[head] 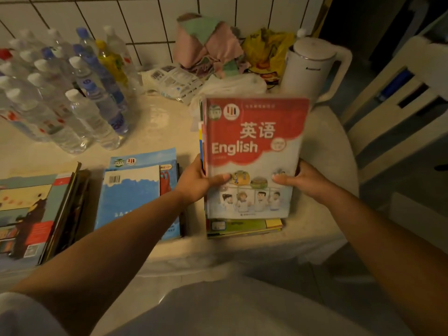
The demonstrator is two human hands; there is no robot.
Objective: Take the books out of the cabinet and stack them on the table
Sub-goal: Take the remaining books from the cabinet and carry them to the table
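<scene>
Both hands grip a bundle of books (254, 156) by its sides, left hand (196, 180) and right hand (305, 180) with thumbs pinching the red cover, just above a small pile (244, 227) on the table (157, 122). Two book stacks (135, 197) lie to the left, with bottles (60, 93) and a kettle (312, 66) behind.

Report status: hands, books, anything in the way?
Left hand and right hand grip English textbook bundle. Hovering above green-covered stack. Blue stack alongside; path clear.

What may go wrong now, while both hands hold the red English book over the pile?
The pile under the English book sits close to the table's front edge; a push might slide it off. The left hand and right hand grip only the book's lower part, so several books held together might fan out.
</scene>
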